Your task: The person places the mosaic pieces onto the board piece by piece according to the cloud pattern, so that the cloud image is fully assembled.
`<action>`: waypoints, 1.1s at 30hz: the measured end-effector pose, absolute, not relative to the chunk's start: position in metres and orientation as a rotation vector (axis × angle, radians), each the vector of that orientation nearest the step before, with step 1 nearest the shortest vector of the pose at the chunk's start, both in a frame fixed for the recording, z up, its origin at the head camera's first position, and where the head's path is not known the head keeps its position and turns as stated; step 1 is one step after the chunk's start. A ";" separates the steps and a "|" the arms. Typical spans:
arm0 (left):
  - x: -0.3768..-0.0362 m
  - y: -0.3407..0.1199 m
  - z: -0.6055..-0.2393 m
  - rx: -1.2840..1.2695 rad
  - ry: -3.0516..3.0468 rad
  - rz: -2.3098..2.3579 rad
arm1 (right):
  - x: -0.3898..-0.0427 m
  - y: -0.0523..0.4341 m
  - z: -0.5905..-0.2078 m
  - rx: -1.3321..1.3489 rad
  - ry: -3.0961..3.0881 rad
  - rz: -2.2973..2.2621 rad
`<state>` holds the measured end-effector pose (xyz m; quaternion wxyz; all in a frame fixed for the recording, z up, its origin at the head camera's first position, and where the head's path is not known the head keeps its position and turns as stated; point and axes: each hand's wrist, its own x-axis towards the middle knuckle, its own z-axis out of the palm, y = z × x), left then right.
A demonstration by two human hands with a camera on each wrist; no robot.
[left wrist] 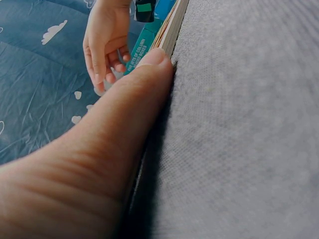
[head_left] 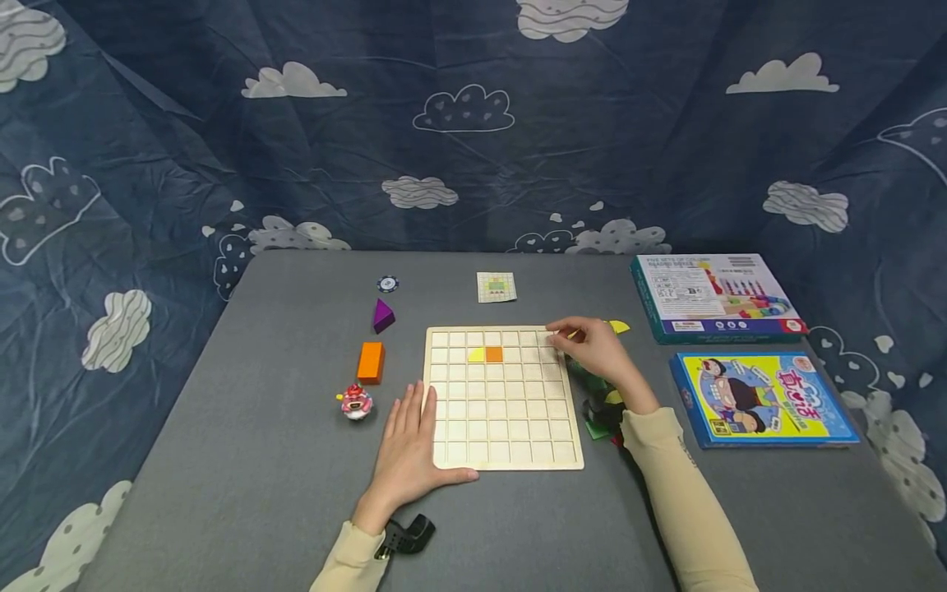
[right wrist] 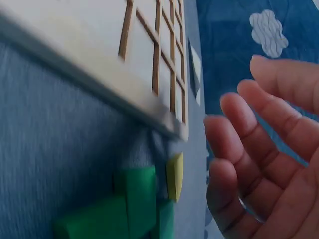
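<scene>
A wooden grid board [head_left: 510, 409] lies flat on the grey table. On it a yellow piece [head_left: 476, 355] sits beside an orange square [head_left: 493, 354] in the second row. My left hand [head_left: 407, 448] rests along the board's left edge, fingers straight, thumb at the near edge. Over the far right corner hovers my right hand [head_left: 590, 349]; the right wrist view shows its fingers loosely bent, thumb apart from them, nothing held. Green blocks [right wrist: 139, 199] and a yellow piece [right wrist: 175, 177] lie right of the board, partly hidden by the right arm in the head view.
Left of the board are a poker chip [head_left: 388, 284], a purple prism [head_left: 383, 316], an orange block [head_left: 371, 363] and a small toy figure [head_left: 355, 402]. A pattern card [head_left: 496, 287] lies behind it. Two boxes, one white-topped [head_left: 718, 292] and one blue-and-yellow [head_left: 765, 399], lie at the right.
</scene>
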<state>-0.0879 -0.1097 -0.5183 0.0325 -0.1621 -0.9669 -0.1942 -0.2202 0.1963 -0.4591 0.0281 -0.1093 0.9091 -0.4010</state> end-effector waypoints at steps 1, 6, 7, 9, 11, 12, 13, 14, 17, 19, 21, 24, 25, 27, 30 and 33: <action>-0.088 -0.110 -0.518 -0.498 -2.980 -0.594 | -0.221 0.199 -0.460 -0.320 2.824 -1.240; -0.087 -0.109 -0.518 -0.496 -2.991 -0.593 | -0.225 0.211 -0.463 -0.227 2.901 -1.236; -0.087 -0.109 -0.517 -0.495 -2.991 -0.596 | -0.225 0.212 -0.463 -0.216 2.913 -1.225; -0.087 -0.109 -0.517 -0.492 -2.991 -0.603 | -0.227 0.215 -0.463 -0.190 2.927 -1.200; -0.087 -0.109 -0.517 -0.491 -2.991 -0.605 | -0.228 0.218 -0.464 -0.176 2.937 -1.163; -0.087 -0.109 -0.517 -0.491 -2.991 -0.604 | -0.228 0.219 -0.464 -0.174 2.938 -1.147; -0.087 -0.109 -0.517 -0.492 -2.991 -0.602 | -0.229 0.220 -0.464 -0.168 2.940 -1.128; -0.088 -0.109 -0.517 -0.494 -2.991 -0.600 | -0.229 0.221 -0.464 -0.160 2.941 -1.109; -0.088 -0.109 -0.518 -0.498 -2.991 -0.591 | -0.230 0.222 -0.465 -0.147 2.935 -1.056; -0.088 -0.109 -0.518 -0.496 -2.995 -0.589 | -0.231 0.223 -0.465 -0.138 2.924 -1.022; -0.088 -0.110 -0.518 -0.496 -2.994 -0.584 | -0.232 0.222 -0.465 -0.128 2.915 -0.994; -0.088 -0.110 -0.519 -0.499 -2.990 -0.586 | -0.233 0.221 -0.466 -0.117 2.903 -0.965; -0.088 -0.109 -0.519 -0.502 -2.988 -0.584 | -0.233 0.221 -0.467 -0.116 2.904 -0.955; -0.088 -0.109 -0.519 -0.503 -2.986 -0.583 | -0.234 0.220 -0.468 -0.108 2.906 -0.940; -0.088 -0.109 -0.519 -0.502 -2.984 -0.581 | -0.235 0.220 -0.471 -0.100 2.926 -0.915; -0.088 -0.110 -0.519 -0.501 -2.979 -0.582 | -0.237 0.219 -0.473 -0.095 2.957 -0.898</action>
